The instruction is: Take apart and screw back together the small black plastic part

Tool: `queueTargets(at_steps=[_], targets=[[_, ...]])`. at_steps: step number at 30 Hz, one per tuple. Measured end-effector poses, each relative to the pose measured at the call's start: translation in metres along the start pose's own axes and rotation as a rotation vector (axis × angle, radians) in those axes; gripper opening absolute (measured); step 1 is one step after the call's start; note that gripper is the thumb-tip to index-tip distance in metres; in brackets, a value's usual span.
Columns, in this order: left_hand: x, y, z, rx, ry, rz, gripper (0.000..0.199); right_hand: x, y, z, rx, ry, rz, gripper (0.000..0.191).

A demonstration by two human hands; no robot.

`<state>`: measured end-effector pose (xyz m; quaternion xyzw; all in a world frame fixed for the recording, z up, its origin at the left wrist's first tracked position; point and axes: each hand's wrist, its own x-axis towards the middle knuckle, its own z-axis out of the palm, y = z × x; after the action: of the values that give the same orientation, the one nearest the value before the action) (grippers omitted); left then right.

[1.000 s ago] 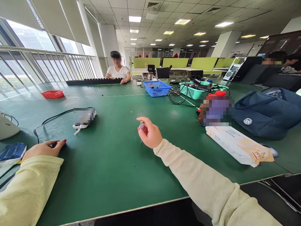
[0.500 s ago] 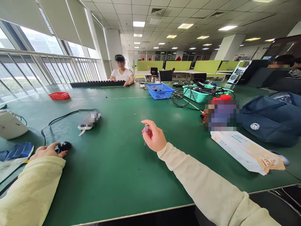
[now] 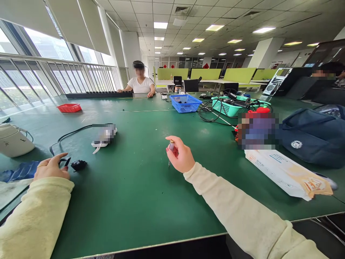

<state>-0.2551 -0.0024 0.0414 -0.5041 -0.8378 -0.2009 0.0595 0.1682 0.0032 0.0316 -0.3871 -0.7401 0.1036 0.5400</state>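
My right hand (image 3: 181, 154) is closed around a small screwdriver (image 3: 171, 145), its pale handle end showing above the fingers and its thin shaft pointing down toward the green table (image 3: 129, 212). At the left, my left hand (image 3: 51, 168) is low over the tabletop with index finger and thumb apart. Between them shows a thin black piece (image 3: 65, 162); whether it is gripped or only touched I cannot make out. Just right of that hand, a small black part (image 3: 79, 165) rests on the table, apart from the fingers.
Beside my left hand lies a blue pouch (image 3: 20, 172), with a white container (image 3: 16, 140) behind. Farther back are a red tray (image 3: 69, 108), a blue basket (image 3: 185, 108) and a teal basket (image 3: 229, 109) of cables. A tissue pack (image 3: 285, 172) and bag (image 3: 315, 136) sit right. A person (image 3: 140, 84) sits opposite.
My left hand has drawn back to the left from the small black part, its index finger straightening. My right hand keeps its hold on the screwdriver. The view has shifted slightly.
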Motion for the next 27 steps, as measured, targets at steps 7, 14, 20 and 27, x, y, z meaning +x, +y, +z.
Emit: queueTargets(at_steps=[7, 14, 20, 27], targets=[[0.002, 0.008, 0.003, 0.018, 0.014, 0.313, 0.047, 0.000, 0.000, 0.000, -0.014, 0.001, -0.003, 0.033], [0.011, -0.003, 0.017, 0.093, -0.136, 0.430, 0.058, 0.000, -0.001, 0.000, -0.009, -0.003, -0.011, 0.032], [0.014, -0.006, 0.024, 0.109, -0.195, 0.440, 0.050, 0.000, -0.002, 0.000, 0.000, -0.018, -0.010, 0.031], [0.013, -0.006, 0.027, 0.093, -0.090, 0.462, 0.044, 0.000, -0.002, 0.000, 0.004, -0.016, -0.024, 0.031]])
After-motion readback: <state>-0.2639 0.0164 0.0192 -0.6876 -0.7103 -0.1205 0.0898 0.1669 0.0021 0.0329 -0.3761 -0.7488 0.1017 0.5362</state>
